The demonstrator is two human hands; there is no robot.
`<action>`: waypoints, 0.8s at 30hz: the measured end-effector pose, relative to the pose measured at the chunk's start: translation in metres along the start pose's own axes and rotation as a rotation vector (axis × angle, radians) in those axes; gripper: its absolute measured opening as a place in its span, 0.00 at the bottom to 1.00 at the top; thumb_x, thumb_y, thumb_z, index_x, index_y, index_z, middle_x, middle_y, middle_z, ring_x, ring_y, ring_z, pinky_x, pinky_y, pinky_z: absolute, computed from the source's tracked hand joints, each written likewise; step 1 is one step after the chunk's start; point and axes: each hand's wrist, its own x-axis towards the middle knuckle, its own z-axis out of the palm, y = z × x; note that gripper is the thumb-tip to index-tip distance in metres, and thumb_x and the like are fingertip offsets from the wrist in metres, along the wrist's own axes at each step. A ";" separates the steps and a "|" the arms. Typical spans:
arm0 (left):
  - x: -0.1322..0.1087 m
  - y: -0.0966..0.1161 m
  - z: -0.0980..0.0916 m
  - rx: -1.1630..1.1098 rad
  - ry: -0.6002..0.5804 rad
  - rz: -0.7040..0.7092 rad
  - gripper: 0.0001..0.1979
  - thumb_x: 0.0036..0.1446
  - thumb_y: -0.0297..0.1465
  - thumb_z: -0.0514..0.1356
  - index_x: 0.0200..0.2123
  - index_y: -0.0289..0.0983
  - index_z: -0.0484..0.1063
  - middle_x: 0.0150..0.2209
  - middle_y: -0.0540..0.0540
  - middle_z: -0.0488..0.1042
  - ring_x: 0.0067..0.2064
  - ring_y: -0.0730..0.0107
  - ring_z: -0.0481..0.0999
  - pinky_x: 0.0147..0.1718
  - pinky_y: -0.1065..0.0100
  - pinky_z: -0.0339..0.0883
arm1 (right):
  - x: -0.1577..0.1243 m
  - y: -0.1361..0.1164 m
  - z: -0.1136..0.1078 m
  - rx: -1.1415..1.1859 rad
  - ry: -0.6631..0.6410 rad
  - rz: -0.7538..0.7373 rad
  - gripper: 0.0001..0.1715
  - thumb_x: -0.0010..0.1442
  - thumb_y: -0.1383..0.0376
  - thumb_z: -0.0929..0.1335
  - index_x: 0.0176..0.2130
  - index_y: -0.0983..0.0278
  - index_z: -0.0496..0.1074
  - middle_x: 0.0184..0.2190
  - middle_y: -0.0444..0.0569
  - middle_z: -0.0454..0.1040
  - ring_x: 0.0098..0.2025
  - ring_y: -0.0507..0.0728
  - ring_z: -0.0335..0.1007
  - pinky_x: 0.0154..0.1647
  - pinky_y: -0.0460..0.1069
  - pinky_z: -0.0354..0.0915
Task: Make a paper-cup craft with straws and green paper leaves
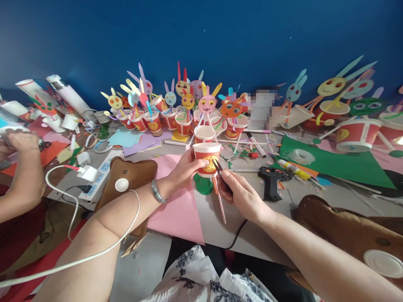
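Note:
My left hand (185,167) grips a red and white paper cup (206,150) from its left side, thumb across the front near the yellow emblem. In my right hand (239,191) are dark-handled scissors (218,166), their tips against the cup's right front. Below the cup hang pink and orange straws (221,205), and a green round piece (204,184) shows under it. A pink paper sheet (178,209) lies beneath my left hand. Right behind the cup stands another cup with a pink rabbit face (208,104) above it.
Cup figures (153,121) line the blue wall. To the right lie a black glue gun (272,183), green paper (340,163), clear tape (302,156) and a glue stick (292,168). A power strip (100,178) and brown pouch (134,170) are left. Another person's hand (23,140) is far left.

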 end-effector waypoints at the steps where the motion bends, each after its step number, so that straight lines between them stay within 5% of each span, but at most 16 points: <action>1: 0.000 0.000 0.000 0.000 0.002 -0.005 0.19 0.50 0.31 0.65 0.47 0.36 0.71 0.43 0.45 0.77 0.45 0.64 0.77 0.47 0.62 0.69 | 0.000 0.000 0.000 -0.004 0.003 -0.003 0.33 0.68 0.40 0.60 0.24 0.61 0.58 0.16 0.39 0.56 0.18 0.48 0.48 0.20 0.47 0.47; 24: 0.000 -0.004 -0.002 -0.004 -0.027 0.037 0.27 0.44 0.30 0.70 0.49 0.38 0.69 0.44 0.45 0.76 0.43 0.64 0.76 0.46 0.60 0.70 | -0.001 0.007 0.003 0.002 0.009 0.021 0.33 0.67 0.39 0.61 0.25 0.61 0.57 0.16 0.38 0.55 0.18 0.48 0.46 0.19 0.47 0.46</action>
